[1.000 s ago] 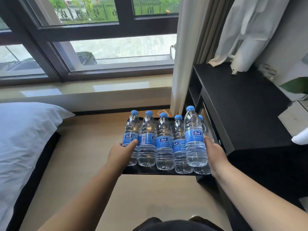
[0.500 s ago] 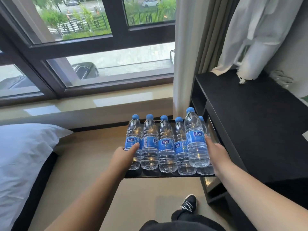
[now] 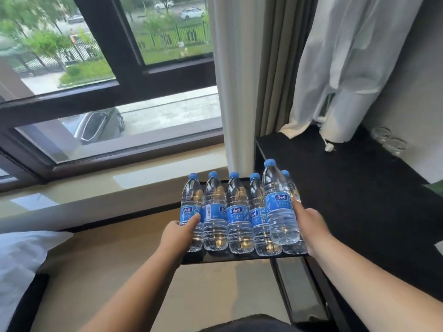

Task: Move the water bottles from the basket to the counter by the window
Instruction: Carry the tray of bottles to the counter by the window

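Left hand (image 3: 178, 233) and right hand (image 3: 309, 226) clamp the row of bottles (image 3: 238, 212) from both ends on the black tray (image 3: 239, 258), so none topple short of the bench (image 3: 347, 188).

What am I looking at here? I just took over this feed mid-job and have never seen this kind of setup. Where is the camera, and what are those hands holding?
There is no machine: a person works with bare hands, and the single camera sits on their head, looking forward and down. That is why both forearms reach in from the bottom.

The left hand and right hand grip the two ends of a black tray, carried above the floor. On it stand six water bottles with blue caps; five form a row, and one nearer bottle stands in front at the right end.

Ahead is the window with its pale sill. To the right is a dark counter with drinking glasses at its back. A white pillow lies at lower left.
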Motion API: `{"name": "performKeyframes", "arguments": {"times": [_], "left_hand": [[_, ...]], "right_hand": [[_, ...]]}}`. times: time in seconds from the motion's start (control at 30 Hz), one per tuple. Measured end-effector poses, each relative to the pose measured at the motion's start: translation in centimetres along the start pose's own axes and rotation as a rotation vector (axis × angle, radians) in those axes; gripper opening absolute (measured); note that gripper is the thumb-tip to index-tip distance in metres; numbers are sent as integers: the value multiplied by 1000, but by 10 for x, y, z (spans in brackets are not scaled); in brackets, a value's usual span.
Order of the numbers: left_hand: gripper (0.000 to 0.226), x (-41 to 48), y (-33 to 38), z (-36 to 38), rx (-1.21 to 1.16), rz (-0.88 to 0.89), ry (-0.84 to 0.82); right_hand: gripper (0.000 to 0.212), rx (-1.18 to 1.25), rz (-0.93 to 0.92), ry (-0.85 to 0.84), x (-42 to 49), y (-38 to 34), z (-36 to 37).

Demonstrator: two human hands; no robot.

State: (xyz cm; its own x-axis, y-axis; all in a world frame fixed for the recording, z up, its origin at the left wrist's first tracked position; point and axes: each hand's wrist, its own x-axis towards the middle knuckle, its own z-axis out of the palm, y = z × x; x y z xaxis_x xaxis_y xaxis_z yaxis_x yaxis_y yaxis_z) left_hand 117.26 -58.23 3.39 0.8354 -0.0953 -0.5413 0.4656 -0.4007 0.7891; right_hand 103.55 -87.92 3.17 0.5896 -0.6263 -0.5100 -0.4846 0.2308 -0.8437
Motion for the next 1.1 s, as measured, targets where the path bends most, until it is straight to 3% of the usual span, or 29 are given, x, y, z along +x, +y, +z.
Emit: {"name": "performKeyframes", "arguments": {"times": [0.3, 0.47, 0.83, 1.1], "left_hand": [[38, 86, 63, 53, 123, 82, -103], [44, 140, 98, 86, 234, 121, -199], [40, 227, 204, 162, 598, 385, -501], [40, 228, 214, 221, 675, 443, -724]], "right_hand": [[63, 74, 48, 160, 54, -15, -14], [61, 138, 95, 276, 74, -20, -17], [60, 411, 226, 716, 83, -27, 5], [67, 496, 334, 943, 63, 1, -2]]}}
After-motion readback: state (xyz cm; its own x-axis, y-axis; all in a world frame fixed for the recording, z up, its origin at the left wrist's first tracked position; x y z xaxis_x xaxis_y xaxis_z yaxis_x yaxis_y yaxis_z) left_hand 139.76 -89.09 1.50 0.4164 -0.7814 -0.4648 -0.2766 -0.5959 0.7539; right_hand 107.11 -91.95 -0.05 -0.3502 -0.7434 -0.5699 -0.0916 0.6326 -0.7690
